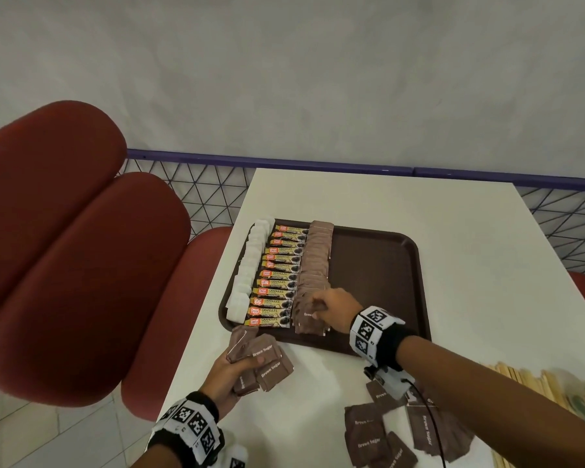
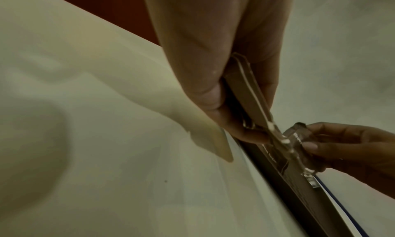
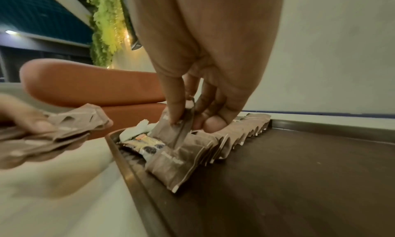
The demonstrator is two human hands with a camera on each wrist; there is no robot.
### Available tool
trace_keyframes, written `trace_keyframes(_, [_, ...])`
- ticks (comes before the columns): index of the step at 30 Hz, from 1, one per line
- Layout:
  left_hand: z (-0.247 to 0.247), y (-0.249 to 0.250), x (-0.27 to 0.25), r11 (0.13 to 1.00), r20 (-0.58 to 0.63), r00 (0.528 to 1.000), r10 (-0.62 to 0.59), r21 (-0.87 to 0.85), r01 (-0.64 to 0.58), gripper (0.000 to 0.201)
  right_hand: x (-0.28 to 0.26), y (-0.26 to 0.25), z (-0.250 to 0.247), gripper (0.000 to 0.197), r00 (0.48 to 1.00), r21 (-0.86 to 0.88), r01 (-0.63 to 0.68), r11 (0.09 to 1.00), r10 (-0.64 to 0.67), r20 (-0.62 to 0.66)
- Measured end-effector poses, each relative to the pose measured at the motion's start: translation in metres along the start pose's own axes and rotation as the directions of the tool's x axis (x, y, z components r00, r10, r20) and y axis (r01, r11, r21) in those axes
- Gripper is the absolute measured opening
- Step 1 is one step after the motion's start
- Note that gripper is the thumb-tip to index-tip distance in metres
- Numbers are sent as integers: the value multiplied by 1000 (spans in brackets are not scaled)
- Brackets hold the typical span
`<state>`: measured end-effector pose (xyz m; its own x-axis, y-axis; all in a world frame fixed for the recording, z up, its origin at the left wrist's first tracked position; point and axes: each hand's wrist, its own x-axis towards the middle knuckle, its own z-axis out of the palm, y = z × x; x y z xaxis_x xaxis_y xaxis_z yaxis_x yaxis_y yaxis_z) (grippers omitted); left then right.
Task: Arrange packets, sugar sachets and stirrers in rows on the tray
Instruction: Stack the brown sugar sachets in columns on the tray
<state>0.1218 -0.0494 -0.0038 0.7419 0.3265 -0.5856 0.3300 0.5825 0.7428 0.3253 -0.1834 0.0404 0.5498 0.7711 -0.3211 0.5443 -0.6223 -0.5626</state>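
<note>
Three rows sit on the brown tray (image 1: 379, 265), all at its left side. White desk (image 1: 436, 214) carries the tray; red padded seats (image 1: 65, 248) stand left of it. Row nearest the tray's left rim: white sachets (image 1: 250, 265). Middle row: yellow-and-black granules packets (image 1: 277, 275). Third row: overlapping brown sugar sachets (image 1: 314, 258), running from the far rim to the near rim. Right part of the tray bare.

Loose brown sachets (image 1: 368, 430) lie on the desk near the front edge, under the right forearm. Wooden stirrers (image 1: 527, 383) lie at the desk's right edge, well apart from the tray.

Left hand (image 1: 228, 373) is just off the tray's near left corner, fingers curled round a fanned bunch of brown sachets (image 1: 264, 363), thumb on top; left wrist view shows the bunch edge-on, pinched between thumb and fingers.

Right hand (image 1: 335, 307) is over the near end of the brown row. Its thumb and forefinger pinch a single brown sachet (image 3: 177, 130), held tilted on edge, its lower edge in among the last sachets of the row; the other fingers (image 3: 213, 122) are curled, touching the row's tops.
</note>
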Motion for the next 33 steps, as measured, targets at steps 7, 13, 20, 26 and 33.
trace_keyframes(7, [-2,0,-1,1000,5,1000,3,-7,-3,46,7,-5,23,21,998,-31,-37,999,39,49])
trace_keyframes(13, [0,0,-1,1000,13,1000,-10,-18,10,46,7,-6,38,13,997,-229,38,973,-52,-57])
trace_keyframes(20, [5,3,2,1000,11,1000,-16,-10,16,41,6,5,44,41,963,-345,100,933,-177,-202])
trace_keyframes(26, [18,19,10,1000,5,1000,13,20,-14,35,-5,10,31,22,949,-18,126,992,-126,-289])
trace_keyframes(33, [46,41,24,998,34,997,63,-2,-63,37,-21,4,16,12,991,516,110,849,-52,-126])
